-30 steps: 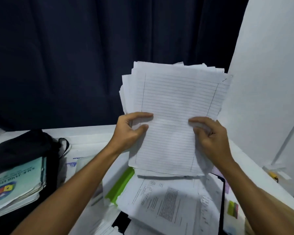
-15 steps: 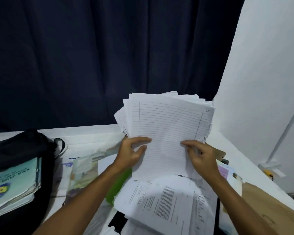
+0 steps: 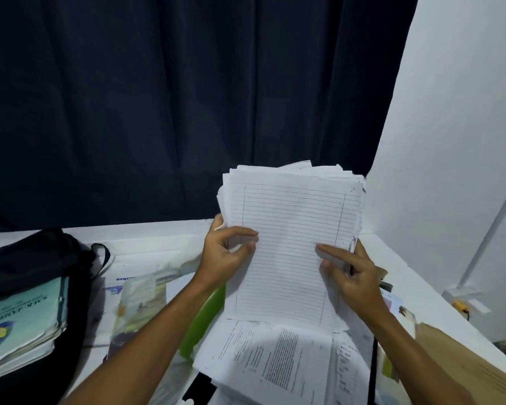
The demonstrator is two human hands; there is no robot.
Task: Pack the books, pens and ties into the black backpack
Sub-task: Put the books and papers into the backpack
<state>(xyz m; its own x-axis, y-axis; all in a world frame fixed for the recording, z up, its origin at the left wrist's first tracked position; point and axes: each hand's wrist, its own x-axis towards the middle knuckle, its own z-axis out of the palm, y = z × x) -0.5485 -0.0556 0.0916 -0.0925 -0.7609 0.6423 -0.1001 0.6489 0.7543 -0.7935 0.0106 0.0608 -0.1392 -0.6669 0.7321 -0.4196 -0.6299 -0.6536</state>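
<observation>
I hold a thick stack of lined white paper [image 3: 292,235] upright in front of me, its lower edge touching the printed sheets [image 3: 272,358] on the desk. My left hand [image 3: 225,258] grips the stack's left edge, thumb on the front. My right hand [image 3: 351,273] grips its right edge. The black backpack [image 3: 35,258] lies open at the left with a pile of teal-covered books [image 3: 15,323] in its mouth. No pens or ties are visible.
A white desk [image 3: 146,232] runs along a dark curtain. On it lie a magazine [image 3: 140,305], a green folder [image 3: 205,317], a brown envelope [image 3: 462,363] at the right and a black clipboard edge [image 3: 373,372]. A white wall stands at the right.
Both hands have lowered the paper stack from chest height down onto the printed sheets, keeping the same grip on its two sides.
</observation>
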